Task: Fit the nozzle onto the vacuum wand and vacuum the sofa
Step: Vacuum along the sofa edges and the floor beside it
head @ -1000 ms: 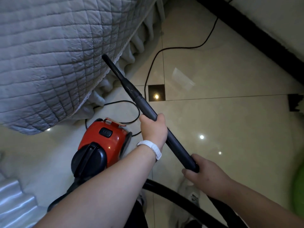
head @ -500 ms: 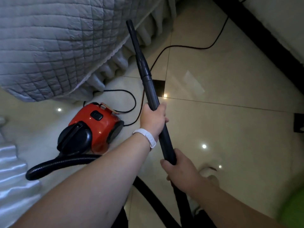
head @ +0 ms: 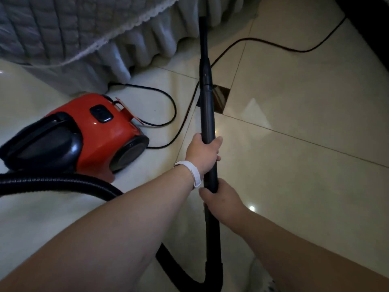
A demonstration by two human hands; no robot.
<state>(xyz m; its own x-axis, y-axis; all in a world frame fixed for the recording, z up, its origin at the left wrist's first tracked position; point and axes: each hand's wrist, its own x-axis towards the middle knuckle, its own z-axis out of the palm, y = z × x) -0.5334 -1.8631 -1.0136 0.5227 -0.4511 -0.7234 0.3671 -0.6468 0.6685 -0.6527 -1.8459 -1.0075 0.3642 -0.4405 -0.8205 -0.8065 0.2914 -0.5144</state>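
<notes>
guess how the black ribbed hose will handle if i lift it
Probably floppy: the ribbed hose lies in loose curves on the floor. Likely light, but lifting it may tug the red canister, which could roll on its side wheel.

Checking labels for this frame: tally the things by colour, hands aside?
Black: 4 (wand, nozzle, hose, cord)
Red: 1 (vacuum cleaner)
White: 1 (wristband)
Grey: 1 (sofa cover)
Total: 7
</notes>
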